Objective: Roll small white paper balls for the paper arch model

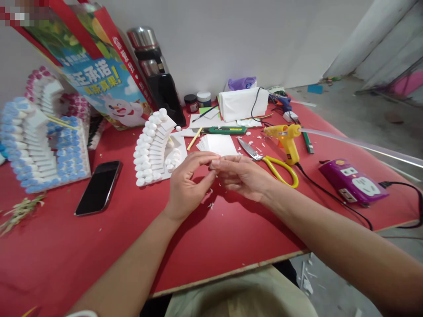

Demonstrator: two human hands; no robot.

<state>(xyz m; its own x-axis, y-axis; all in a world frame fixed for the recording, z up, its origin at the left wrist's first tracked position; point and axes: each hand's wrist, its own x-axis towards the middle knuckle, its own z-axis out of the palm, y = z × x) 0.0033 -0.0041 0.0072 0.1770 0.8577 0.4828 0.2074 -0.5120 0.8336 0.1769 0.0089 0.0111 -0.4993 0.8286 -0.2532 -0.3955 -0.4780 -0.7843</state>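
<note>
Pinching a pale bit (212, 166) between left hand (187, 186) and right hand (240, 174) fingertips.

Large white Chinese characters on the carrier bag (102, 72), near the far edge of the red table (231, 233) and left of its middle, read "王承诺", with a less clear character before them. The smaller yellow line below ends in "果!". White characters and a heart run down its red side band (128, 66), too slanted to read surely. Toward the table's right edge, the purple power strip's (352, 185) round sticker (339, 162) is illegible.
</note>
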